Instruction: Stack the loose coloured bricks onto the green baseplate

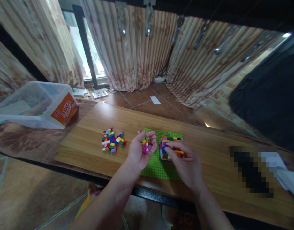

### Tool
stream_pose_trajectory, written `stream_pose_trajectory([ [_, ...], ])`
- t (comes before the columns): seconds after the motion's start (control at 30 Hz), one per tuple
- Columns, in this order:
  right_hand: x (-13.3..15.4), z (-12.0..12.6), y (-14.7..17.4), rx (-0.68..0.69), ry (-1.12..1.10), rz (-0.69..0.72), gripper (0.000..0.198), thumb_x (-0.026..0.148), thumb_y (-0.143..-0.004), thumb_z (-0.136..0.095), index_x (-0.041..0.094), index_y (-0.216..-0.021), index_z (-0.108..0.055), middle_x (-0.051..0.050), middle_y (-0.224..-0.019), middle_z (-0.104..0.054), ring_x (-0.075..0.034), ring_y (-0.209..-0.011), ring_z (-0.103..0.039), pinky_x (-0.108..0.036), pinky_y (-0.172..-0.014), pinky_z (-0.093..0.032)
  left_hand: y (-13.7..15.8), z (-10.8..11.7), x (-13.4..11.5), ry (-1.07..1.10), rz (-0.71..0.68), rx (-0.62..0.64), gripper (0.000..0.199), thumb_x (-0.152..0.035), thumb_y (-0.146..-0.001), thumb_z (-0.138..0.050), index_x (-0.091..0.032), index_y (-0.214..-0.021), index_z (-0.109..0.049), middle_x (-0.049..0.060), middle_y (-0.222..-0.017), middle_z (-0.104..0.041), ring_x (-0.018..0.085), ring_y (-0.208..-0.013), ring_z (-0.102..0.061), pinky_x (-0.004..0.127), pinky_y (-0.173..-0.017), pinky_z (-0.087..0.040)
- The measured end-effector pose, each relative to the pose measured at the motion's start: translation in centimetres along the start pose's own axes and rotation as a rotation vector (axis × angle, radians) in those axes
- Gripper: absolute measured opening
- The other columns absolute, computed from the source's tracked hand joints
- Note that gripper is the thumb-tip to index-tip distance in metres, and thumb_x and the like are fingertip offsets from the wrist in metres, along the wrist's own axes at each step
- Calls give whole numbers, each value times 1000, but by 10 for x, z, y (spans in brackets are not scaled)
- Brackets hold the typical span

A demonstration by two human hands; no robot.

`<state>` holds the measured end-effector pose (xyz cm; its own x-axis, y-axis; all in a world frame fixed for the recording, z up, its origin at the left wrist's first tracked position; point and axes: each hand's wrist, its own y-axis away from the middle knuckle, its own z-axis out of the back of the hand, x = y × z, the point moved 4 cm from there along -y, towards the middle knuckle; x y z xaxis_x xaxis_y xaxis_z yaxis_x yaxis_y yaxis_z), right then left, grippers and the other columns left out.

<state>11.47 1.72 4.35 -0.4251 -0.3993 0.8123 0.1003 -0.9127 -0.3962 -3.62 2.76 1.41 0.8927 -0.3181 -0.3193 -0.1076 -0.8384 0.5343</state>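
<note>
Brick block (171, 147) on green baseplate (158, 167), loose bricks (112, 143) left, clear tub (36, 103) beyond.

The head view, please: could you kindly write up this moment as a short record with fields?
Surface: light wooden board on a dark patterned table.
Left hand: left hand cupped palm up, holding a handful of small coloured plastic bricks.
Right hand: right hand, fingers on the multicoloured brick block.
Base: flat green studded plastic baseplate under the block.
Loose stock: pile of small mixed-colour bricks, left of the hands.
Container: clear plastic tub with orange label, far left.
</note>
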Motion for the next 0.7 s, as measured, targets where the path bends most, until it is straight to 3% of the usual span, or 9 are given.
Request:
stream_pose_trajectory([
  [0.1, -21, 22, -5, -117, 18, -39, 8, 31, -81, -70, 26, -86, -74, -3, -92, -71, -19, -85, -66, -36, -77, -53, -1, 7, 4, -136, 70, -62, 21, -20, -89, -49, -8, -82, -65, 2, -64, -54, 4, -45, -46, 12, -36, -32],
  [0.23, -35, 26, -6, -100, 105, -23, 8, 32, -80, -72, 28, -84, -76, -5, -102, -68, -23, -96, -63, -43, -86, -50, 0, 7, 10, -400, 0, -48, 10, -18, -79, -59, -10, -77, -65, -1, -62, -51, 2, -42, -38, 13, -33, -17],
  [0.4, -32, 8, -4, -29, 215, 44, 10, 32, -83, -69, 33, -89, -77, -4, -113, -66, -25, -106, -57, -49, -93, -46, 2, 4, 17, -604, -100, -29, 12, -21, -68, -69, -12, -67, -61, -4, -59, -48, 1, -41, -34, 16, -37, -13],
  [0.7, -37, 0, -6, -41, 253, 56, 11, 34, -80, -71, 35, -88, -78, -4, -118, -66, -26, -112, -54, -49, -96, -44, -3, 0, 22, -637, -98, -66, 15, -18, -68, -71, -15, -65, -57, -8, -45, -39, 2, -36, -28, 17, -38, -12],
])
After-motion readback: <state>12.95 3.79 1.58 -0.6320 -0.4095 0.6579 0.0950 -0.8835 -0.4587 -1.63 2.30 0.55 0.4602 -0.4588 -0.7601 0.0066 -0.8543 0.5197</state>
